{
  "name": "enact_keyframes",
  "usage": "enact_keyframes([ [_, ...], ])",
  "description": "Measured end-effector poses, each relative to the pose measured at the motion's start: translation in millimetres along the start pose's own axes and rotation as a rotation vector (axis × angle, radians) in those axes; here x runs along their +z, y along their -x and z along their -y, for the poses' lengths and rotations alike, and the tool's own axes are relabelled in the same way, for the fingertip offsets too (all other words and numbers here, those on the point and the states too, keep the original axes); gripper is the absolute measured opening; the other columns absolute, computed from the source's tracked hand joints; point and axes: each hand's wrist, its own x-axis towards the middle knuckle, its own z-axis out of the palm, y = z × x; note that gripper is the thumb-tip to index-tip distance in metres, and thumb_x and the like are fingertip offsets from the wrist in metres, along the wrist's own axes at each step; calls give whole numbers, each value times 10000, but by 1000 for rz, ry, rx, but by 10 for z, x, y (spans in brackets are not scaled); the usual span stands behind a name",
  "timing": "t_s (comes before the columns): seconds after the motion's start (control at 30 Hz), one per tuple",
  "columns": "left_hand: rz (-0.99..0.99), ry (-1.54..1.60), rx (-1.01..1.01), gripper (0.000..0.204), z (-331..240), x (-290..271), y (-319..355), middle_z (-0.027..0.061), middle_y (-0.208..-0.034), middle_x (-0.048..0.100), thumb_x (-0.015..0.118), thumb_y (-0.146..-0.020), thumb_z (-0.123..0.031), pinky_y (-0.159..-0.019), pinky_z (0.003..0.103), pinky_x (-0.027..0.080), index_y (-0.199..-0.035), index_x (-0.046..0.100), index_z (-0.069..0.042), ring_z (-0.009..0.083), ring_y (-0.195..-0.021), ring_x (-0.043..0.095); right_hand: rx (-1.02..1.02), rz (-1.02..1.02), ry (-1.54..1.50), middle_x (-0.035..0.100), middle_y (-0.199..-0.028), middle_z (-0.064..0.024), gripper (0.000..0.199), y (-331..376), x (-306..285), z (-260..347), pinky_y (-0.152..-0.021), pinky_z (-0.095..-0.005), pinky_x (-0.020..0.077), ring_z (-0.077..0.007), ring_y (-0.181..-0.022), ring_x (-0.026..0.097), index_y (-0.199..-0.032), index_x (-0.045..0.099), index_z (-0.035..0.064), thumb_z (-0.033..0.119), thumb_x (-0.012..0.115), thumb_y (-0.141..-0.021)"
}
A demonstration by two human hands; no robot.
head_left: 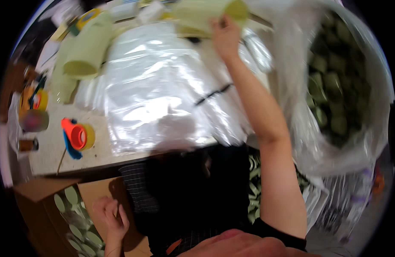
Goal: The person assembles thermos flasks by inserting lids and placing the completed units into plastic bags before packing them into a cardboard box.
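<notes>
At the far side of the table, my right hand (226, 38) is raised to a pale green translucent roll (193, 17). Its fingers are bent and pinched at the roll, next to the open end; blur hides the exact contact. My left hand (111, 216) hangs low by a cardboard box flap (94, 199), fingers loosely curled and apart, holding nothing. Between the hands, a stack of clear plastic bags (150, 98) lies flat on the table (47, 158), with a dark strap (213, 94) across its right part.
At left are another pale green roll (88, 47) and an orange-and-blue tape dispenser (77, 135). A big clear bag (291, 85) of green pieces stands at right. Below left, a box holds pale green oval pieces (75, 231); more green strips (254, 184) lie beneath my right arm.
</notes>
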Motion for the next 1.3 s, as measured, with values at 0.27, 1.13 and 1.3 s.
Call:
enact_keyframes([
  [0.27, -286, 1059, -164, 391, -1475, 858, -1438, 151, -1274, 566, 558, -1001, -246, -1046, 368, 410, -1292, 517, 12, 229, -1156, 548, 534, 33, -656, 645, -887, -43, 213, 2270, -1884, 415, -746, -332, 480, -136, -842, 602, -997, 655, 3, 138, 493, -975],
  [1.13, -86, 1715, -894, 308, -1242, 611, -28, 135, -1137, 698, 451, -1048, -196, -924, 378, 547, -1197, 601, 27, 230, -1025, 683, 717, 360, -862, 487, -1472, -127, 719, 3052, -2813, 955, -1145, -397, 337, -259, -1354, 467, -1461, 426, 28, 594, 383, -1019],
  [1.3, 72, 1702, -914, 306, -1171, 512, -15, 126, -1160, 686, 467, -1046, -215, -908, 371, 556, -1200, 598, 14, 216, -1047, 671, 312, 319, -586, 455, -1487, -162, 775, 3216, -2582, 1397, -1140, -385, 332, -254, -1346, 454, -1474, 400, -15, 583, 471, -986],
])
